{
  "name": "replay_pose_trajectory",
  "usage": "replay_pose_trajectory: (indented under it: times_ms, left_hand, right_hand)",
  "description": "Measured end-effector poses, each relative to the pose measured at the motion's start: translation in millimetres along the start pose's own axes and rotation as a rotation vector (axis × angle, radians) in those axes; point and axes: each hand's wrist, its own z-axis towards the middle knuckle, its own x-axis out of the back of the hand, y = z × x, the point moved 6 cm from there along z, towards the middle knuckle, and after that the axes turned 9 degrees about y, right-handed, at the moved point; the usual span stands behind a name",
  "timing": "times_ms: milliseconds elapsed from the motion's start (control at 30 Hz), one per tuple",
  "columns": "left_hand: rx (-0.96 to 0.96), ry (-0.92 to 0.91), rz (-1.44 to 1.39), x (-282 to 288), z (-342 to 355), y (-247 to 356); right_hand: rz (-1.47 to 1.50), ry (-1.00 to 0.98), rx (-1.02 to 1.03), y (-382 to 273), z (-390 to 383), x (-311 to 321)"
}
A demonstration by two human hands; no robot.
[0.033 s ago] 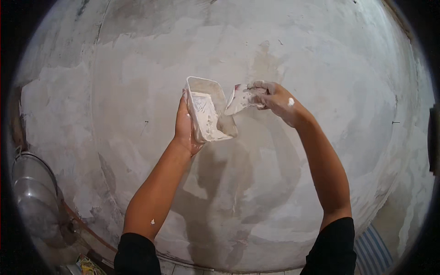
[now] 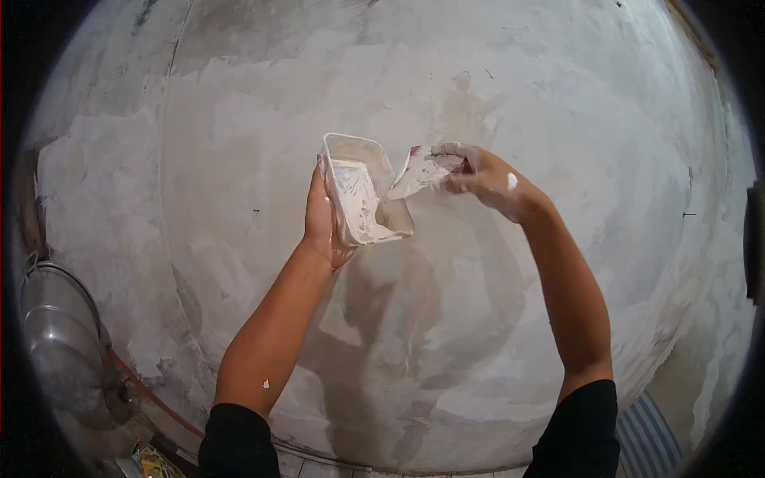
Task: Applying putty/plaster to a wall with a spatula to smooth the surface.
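My left hand (image 2: 320, 219) holds up a translucent rectangular plastic tub (image 2: 357, 146), its fingers wrapped round the left side and bottom. The tub is tilted with its opening toward me. White putty (image 2: 360, 209) coats the inside and lies thickest toward the lower end. In my right hand (image 2: 484, 177) is a thin, flat putty scraper (image 2: 416, 172) smeared with white putty, pinched between thumb and fingers. The scraper's lower tip is at the tub's right rim; whether it touches cannot be made out. White smears mark both my arms.
Ahead is a grey-white wall (image 2: 263, 127) with uneven putty patches, and my shadow falls on it. Nails stick out at left (image 2: 256, 211) and right (image 2: 689, 213). A shiny metal pot (image 2: 60, 319) stands at lower left. Blue-striped cloth (image 2: 649, 434) shows at lower right.
My right hand has shifted very slightly to the right. The tub and my left hand stay in place.
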Motion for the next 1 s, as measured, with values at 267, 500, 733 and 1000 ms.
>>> replay_pose_trajectory:
  times_ms: [267,500,733,1000]
  left_hand:
    - [0.043,-0.100,-0.122,-4,-4,0]
    - [0.036,-0.053,0.033,-8,-18,-1]
    - [-0.019,-0.195,0.011,-8,-9,1]
    - [0.031,-0.125,0.044,-3,-9,2]
  right_hand:
    - [-0.448,0.271,0.263,-25,-10,-2]
    - [-0.879,0.562,0.917,-42,2,32]
    - [-0.516,0.936,0.574,-14,81,98]
    - [-0.686,1.099,0.001,-25,83,60]
